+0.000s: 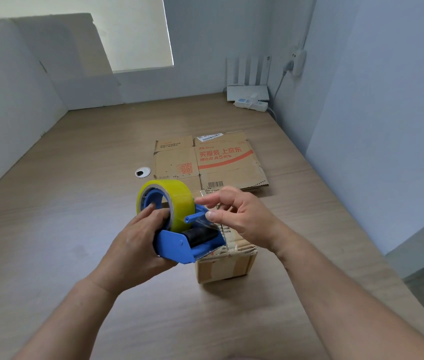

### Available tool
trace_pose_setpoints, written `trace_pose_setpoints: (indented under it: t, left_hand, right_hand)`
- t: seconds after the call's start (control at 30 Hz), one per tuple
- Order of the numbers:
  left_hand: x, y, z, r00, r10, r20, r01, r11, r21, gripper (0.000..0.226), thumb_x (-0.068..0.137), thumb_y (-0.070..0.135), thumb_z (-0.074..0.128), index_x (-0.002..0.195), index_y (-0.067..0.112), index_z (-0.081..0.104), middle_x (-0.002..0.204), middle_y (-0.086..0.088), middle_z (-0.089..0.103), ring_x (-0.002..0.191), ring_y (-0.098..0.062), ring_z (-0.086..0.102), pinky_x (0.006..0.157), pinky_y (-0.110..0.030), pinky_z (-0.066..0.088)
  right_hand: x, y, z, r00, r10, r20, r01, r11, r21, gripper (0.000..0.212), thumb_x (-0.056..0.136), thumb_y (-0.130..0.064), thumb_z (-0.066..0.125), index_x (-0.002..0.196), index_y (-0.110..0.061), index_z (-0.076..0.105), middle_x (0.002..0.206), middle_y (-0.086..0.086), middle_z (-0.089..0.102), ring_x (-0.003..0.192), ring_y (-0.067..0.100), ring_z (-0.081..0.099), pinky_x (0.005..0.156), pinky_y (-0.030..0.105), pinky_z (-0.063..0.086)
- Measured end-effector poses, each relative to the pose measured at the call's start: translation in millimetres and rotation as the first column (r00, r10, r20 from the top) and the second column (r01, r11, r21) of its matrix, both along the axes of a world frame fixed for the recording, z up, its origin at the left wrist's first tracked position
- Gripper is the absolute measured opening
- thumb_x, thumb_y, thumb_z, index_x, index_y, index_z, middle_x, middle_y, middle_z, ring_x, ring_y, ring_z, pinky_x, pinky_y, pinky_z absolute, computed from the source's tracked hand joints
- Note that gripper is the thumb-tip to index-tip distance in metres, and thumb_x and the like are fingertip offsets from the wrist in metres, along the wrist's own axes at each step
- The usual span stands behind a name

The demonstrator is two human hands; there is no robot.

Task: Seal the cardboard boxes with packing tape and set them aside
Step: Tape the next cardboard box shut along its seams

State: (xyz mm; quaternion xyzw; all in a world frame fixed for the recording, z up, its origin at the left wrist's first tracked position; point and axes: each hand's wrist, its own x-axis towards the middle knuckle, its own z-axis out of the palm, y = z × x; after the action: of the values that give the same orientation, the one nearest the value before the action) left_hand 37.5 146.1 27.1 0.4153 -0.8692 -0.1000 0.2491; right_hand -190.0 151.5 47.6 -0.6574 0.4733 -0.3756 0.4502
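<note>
Cardboard box on table, top mostly hidden behind blue tape dispenser gripped in left hand.
Right hand pinching clear tape end; beyond, flattened box, red Chinese print, barcode, small text unreadable.

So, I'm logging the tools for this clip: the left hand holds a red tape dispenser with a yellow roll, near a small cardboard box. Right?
Not quite: the tape dispenser is blue, not red, as the head view shows. The left hand does hold it, with its yellow roll, near the small cardboard box.
</note>
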Motion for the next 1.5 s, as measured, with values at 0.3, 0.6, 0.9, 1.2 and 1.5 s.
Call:
trace_pose_setpoints:
  t: [0.3, 0.6, 0.9, 1.2, 1.5]
  left_hand:
    - [-1, 1, 4, 0.997, -0.058, 0.059, 0.063, 0.994, -0.09, 0.086, 0.045, 0.026, 0.095, 0.114, 0.026, 0.045, 0.105, -0.004, 0.071, 0.118, -0.021, 0.043, 0.091, -0.044, 0.033]
    - [11, -7, 5, 0.997, 0.04, 0.071, -0.053, 0.981, 0.185, 0.058, 0.066, 0.048, 0.082, 0.112, 0.033, 0.05, 0.099, 0.021, 0.056, 0.084, 0.003, 0.055, 0.076, -0.008, 0.046]
    - [29, -6, 1, 0.986, 0.166, -0.03, -0.132, 0.869, 0.477, 0.075, 0.052, 0.072, 0.06, 0.118, 0.037, 0.053, 0.102, 0.018, 0.065, 0.091, -0.004, 0.062, 0.074, -0.022, 0.052]
    - [21, -6, 6, 0.986, 0.155, -0.056, -0.108, 0.863, 0.493, 0.068, 0.051, 0.072, 0.059, 0.111, 0.042, 0.052, 0.098, 0.018, 0.065, 0.087, -0.004, 0.063, 0.073, -0.023, 0.053]
    - [19, -5, 5, 0.991, 0.113, -0.075, -0.057, 0.848, 0.526, 0.081, 0.038, 0.092, 0.057, 0.105, 0.045, 0.052, 0.099, 0.018, 0.065, 0.088, -0.001, 0.062, 0.076, -0.027, 0.056]
  right_hand:
    - [-2, -7, 5, 0.999, 0.049, -0.011, -0.049, 0.999, 0.017, 0.019, 0.086, -0.004, 0.066, 0.079, -0.021, 0.064, 0.087, 0.001, 0.053, 0.073, 0.012, 0.049, 0.071, 0.021, 0.049]
    - [-5, -4, 20, 0.996, 0.063, -0.063, -0.064, 0.998, -0.011, 0.019, 0.094, -0.008, 0.054, 0.079, -0.02, 0.056, 0.078, -0.004, 0.053, 0.071, 0.007, 0.049, 0.068, 0.02, 0.043]
    - [-13, -11, 15, 0.994, -0.068, -0.084, 0.071, 0.997, 0.042, 0.028, 0.098, -0.03, 0.044, 0.117, -0.018, 0.059, 0.094, -0.009, 0.06, 0.075, -0.01, 0.055, 0.067, 0.011, 0.044]
    - [12, 0, 3, 0.999, 0.038, -0.01, -0.037, 0.998, 0.048, 0.023, 0.083, -0.031, 0.068, 0.104, -0.022, 0.068, 0.103, 0.004, 0.06, 0.089, 0.01, 0.059, 0.08, 0.022, 0.052]
    - [14, 5, 2, 0.991, 0.004, -0.132, -0.006, 1.0, -0.015, 0.01, 0.088, -0.015, 0.066, 0.097, -0.019, 0.067, 0.087, -0.01, 0.058, 0.069, -0.006, 0.049, 0.064, 0.011, 0.045]
